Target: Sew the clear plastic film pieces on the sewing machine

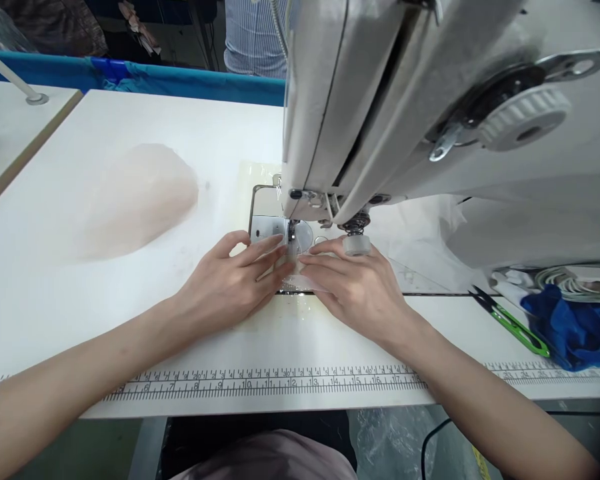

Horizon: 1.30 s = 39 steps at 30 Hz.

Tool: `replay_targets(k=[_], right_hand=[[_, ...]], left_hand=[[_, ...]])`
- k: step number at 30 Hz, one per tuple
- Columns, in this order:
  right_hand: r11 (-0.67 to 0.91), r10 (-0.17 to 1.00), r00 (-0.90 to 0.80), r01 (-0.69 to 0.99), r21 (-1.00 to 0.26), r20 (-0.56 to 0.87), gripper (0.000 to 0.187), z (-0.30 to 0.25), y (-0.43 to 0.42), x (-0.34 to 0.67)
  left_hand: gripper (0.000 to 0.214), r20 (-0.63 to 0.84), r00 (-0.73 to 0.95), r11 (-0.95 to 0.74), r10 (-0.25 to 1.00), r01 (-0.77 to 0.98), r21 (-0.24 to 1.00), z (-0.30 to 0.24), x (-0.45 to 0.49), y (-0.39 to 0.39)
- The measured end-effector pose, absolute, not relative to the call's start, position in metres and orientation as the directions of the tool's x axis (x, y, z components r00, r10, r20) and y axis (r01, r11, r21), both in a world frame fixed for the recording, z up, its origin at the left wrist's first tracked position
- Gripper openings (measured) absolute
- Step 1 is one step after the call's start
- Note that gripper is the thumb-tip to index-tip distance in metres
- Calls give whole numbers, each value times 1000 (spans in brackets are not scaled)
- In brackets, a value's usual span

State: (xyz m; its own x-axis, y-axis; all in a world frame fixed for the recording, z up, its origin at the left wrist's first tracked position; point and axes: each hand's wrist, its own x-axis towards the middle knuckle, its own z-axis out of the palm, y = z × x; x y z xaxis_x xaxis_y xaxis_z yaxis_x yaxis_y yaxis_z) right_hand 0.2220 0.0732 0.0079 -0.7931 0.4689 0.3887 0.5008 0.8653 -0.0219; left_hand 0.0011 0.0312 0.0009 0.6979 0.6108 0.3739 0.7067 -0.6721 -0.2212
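A sewing machine (330, 120) stands over the table, with its presser foot and needle area (292, 233) low above the metal needle plate (267, 225). My left hand (237, 273) lies at the left of the foot, fingers stretched out and apart, tips close to the plate. From the right, my right hand (357, 283) reaches in. Its fingers hold a small piece of thin, see-through whitish fabric (303, 283) just in front of the foot. The fabric's edges are hard to make out, and the fingers partly cover it.
Pale sheer fabric (145, 200) lies at the left. Green thread snips (517, 327) and a blue cloth (575, 327) sit at the right. A printed ruler (270, 383) runs along the front edge. Beyond the blue cloth-covered rail (190, 83) is a person in stripes (255, 40).
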Motion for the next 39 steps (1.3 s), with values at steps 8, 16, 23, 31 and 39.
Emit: replay_targets(k=[8, 16, 23, 31, 39], right_hand=[[829, 527, -767, 559, -22, 365, 24, 1, 85, 217], [817, 517, -761, 576, 40, 393, 25, -1, 80, 216], [841, 476, -800, 536, 77, 366, 27, -2, 76, 219], [830, 491, -798, 550, 90, 348, 29, -1, 77, 219], [813, 502, -795, 568, 127, 340, 31, -2, 80, 218]], left_hand=[[28, 355, 660, -636, 662, 746, -200, -2, -4, 43], [25, 401, 638, -592, 657, 766, -249, 0, 0, 34], [28, 355, 617, -623, 702, 774, -114, -2, 0, 27], [29, 370, 622, -626, 690, 770, -127, -2, -2, 31], [29, 369, 608, -621, 703, 778, -98, -4, -3, 37]])
